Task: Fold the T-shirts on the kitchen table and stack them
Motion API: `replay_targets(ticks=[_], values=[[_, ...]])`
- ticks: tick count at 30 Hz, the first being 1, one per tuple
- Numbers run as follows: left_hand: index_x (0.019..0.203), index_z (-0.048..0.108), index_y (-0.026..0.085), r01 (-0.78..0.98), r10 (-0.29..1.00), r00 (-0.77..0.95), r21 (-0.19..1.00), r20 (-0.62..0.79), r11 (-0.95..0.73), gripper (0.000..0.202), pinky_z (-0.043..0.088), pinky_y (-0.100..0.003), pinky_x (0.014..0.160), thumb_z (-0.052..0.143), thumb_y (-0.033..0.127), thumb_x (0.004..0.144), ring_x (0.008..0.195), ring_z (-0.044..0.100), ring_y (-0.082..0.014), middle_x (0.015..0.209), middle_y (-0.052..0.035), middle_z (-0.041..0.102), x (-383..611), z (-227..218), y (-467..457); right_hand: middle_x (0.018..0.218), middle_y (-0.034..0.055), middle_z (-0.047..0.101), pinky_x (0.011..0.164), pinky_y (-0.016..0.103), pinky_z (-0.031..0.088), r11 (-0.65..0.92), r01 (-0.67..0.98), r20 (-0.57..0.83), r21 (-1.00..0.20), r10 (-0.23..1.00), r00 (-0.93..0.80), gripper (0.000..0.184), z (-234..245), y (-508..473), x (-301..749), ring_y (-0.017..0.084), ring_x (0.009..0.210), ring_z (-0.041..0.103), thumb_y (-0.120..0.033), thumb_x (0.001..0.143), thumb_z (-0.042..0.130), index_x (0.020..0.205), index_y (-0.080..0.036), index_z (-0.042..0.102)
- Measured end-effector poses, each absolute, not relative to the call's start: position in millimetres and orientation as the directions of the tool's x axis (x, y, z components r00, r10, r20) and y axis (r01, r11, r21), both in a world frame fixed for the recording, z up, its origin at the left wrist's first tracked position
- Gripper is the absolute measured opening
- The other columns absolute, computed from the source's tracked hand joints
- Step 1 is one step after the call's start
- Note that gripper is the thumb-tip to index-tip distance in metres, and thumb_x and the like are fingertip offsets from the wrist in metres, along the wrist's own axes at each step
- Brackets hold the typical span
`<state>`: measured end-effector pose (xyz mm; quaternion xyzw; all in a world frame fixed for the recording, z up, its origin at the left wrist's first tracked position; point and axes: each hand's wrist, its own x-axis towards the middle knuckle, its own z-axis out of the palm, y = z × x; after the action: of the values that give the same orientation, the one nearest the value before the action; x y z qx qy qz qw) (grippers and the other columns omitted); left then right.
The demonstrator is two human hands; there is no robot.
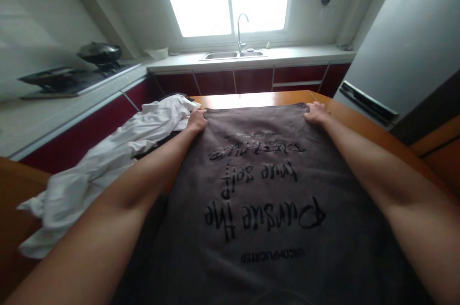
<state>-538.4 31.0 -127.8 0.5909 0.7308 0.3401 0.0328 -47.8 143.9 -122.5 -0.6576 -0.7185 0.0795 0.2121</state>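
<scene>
A dark grey T-shirt (258, 152) with black lettering is spread out in front of me, its print upside down from my side. My left hand (197, 119) is closed on the far left corner of its hem. At the far right corner, my right hand (316, 113) grips the same edge. Between both hands the far edge is pulled nearly straight. The near end of the shirt runs out of the bottom of the view. Close beside my left forearm lies a heap of white clothing (118, 152), with something dark partly under it.
An orange-brown wooden table (247, 100) is under the clothes. Beyond it are a counter with a double sink (233, 55) and tap (240, 32). On the left stands a stove with a lidded pan (98, 52); a grey refrigerator (406, 41) is on the right.
</scene>
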Motion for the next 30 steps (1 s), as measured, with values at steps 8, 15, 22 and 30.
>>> replay_targets(ticks=[8,15,22,30], values=[[0.142,0.06,0.02,0.944,0.97,-0.185,0.303,0.16,0.13,0.055,0.023,-0.053,0.122,0.056,0.046,0.094,0.149,0.032,-0.0374,0.158,-0.0148,0.044,-499.0,-140.9,12.4,0.165,0.021,0.028,0.123,0.054,0.018,0.183,0.956,0.1,-0.227,0.981,-0.164,0.059,-147.1,109.2,-88.3,0.033,0.153,0.023,-0.043,0.102,0.039,0.151,-0.011,0.046],[0.16,0.035,0.027,0.98,0.986,-0.163,0.117,0.025,0.159,0.074,0.013,-0.062,0.121,0.029,0.068,0.099,0.156,0.015,-0.0349,0.168,-0.0136,0.022,-498.7,-139.6,15.3,0.169,0.0202,0.018,0.124,0.053,0.01,0.114,0.966,0.021,-0.234,0.993,-0.113,0.079,-156.8,115.6,-79.5,0.034,0.156,0.015,-0.067,0.099,0.03,0.16,-0.017,0.033],[0.157,0.039,0.021,0.988,0.981,-0.129,0.107,0.142,0.115,0.068,0.018,-0.058,0.122,0.026,0.058,0.102,0.155,0.019,-0.0315,0.166,-0.0123,0.03,-489.7,-133.4,52.1,0.168,0.0228,0.019,0.123,0.056,0.012,0.099,0.97,0.043,-0.22,0.995,-0.092,0.075,-147.4,144.3,-82.2,0.034,0.155,0.015,-0.06,0.101,0.032,0.159,-0.012,0.033],[0.16,0.032,0.031,0.976,0.979,0.199,0.077,0.034,-0.202,0.064,0.014,-0.064,0.121,0.024,0.061,0.104,0.156,0.015,-0.0341,0.169,-0.0062,0.024,-426.1,-126.9,17.1,0.168,0.0167,0.022,0.123,0.059,0.012,0.486,0.845,0.033,-0.225,0.87,-0.492,0.067,-139.1,93.5,-130.8,0.029,0.156,0.016,-0.053,0.103,0.033,0.16,-0.017,0.031]])
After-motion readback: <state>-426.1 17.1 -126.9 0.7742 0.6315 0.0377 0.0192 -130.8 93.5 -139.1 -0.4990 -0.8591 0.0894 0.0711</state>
